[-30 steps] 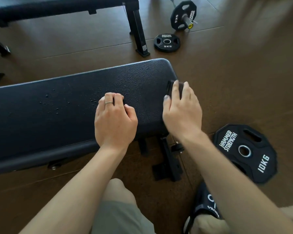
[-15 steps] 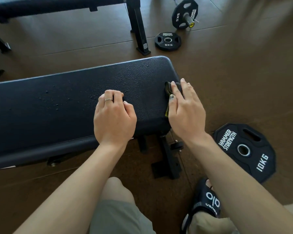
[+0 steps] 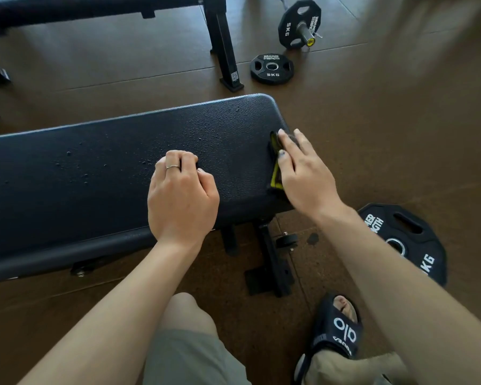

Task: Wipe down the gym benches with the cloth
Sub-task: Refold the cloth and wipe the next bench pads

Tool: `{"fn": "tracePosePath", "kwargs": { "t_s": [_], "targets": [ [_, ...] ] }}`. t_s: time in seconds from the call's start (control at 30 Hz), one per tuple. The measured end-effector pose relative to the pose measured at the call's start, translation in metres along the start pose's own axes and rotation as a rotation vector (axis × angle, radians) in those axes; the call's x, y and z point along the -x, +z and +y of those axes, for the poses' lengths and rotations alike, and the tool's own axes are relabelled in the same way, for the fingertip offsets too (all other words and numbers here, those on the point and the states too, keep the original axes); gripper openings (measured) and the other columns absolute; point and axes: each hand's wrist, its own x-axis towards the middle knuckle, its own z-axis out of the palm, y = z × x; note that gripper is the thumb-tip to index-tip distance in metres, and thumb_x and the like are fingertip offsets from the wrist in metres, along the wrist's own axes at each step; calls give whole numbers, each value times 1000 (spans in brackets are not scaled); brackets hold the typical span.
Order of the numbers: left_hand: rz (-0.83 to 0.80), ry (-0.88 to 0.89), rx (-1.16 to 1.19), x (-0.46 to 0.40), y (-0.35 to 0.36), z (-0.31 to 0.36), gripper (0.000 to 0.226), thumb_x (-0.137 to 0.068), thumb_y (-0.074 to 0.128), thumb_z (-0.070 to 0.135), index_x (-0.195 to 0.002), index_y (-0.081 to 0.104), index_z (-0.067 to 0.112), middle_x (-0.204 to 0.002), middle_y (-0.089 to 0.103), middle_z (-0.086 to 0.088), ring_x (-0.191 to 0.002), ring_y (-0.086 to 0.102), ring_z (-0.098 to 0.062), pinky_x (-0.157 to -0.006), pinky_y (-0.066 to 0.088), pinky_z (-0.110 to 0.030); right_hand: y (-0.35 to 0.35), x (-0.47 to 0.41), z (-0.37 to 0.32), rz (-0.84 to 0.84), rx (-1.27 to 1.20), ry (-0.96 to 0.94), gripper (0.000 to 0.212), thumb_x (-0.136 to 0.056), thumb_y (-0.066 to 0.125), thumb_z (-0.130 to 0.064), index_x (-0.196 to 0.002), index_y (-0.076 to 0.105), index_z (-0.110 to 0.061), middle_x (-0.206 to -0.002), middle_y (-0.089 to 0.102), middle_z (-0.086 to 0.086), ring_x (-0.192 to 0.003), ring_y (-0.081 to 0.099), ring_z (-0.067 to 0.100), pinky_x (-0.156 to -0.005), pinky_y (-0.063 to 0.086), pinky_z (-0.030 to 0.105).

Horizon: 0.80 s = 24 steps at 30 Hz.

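2 hands on 1 counter, cloth at its right end.

Largest first: the counter (image 3: pixel 100 173), a black padded gym bench, runs its long axis left to right across the view, with droplets scattered over the middle of the pad. The left hand (image 3: pixel 182 198) rests mid-pad with its fingers (image 3: pixel 178 159) curled under; whether they hold anything I cannot tell. The right hand (image 3: pixel 303 176) lies at the pad's right edge, fingers straight and slightly spread, pressing the cloth (image 3: pixel 275 168) flat. That cloth, dark with a yellow edge, sits under and just left of those fingers, long axis across the pad. The unwiped, wet stretch lies leftward, so the coming stroke likely runs left along the pad, toward the left hand.
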Motion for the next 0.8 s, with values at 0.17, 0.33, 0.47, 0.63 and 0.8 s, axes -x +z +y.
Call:
{"fn": "tracePosePath", "kwargs": {
  "t_s": [0.17,0.33,0.47,0.63,0.8],
  "targets": [
    [0,2,-9,1,-1,0,42,-99,35,32,-123,62,10,-126,61,-11,-120,57,-31,-97,53,-45,2,15,-16,-26,122,101,54,-110,24,-45,-162,20,-34,-172,11,3,-155,18,22,-120,25,41],
    [-7,13,-28,1,-1,0,41,-100,34,31,-122,61,10,-126,60,-11,-119,57,-31,-97,52,-44,15,51,-19,9,371,-75,60,-108,16,-47,-163,21,-24,-171,10,13,-158,5,28,-129,5,42],
    [2,13,-26,-1,-2,0,39,-100,37,30,-120,61,9,-124,60,-11,-116,57,-31,-95,53,-44,3,-5,-22,-117,309,-33,58,-108,20,-47,-164,14,-30,-172,1,8,-158,3,23,-126,5,37],
    [2,17,-24,-1,-3,0,39,-99,37,31,-121,61,10,-123,61,-10,-117,57,-29,-94,53,-43,4,-55,-38,-195,277,85,59,-108,18,-48,-164,6,-31,-172,-5,9,-158,4,25,-124,16,43],
    [-1,21,-17,0,-3,0,37,-99,39,30,-120,62,11,-123,61,-10,-117,58,-29,-94,54,-43,10,15,-32,-129,467,-140,63,-106,11,-49,-164,6,-26,-171,-3,12,-158,-5,25,-129,0,41]
  ]
}}
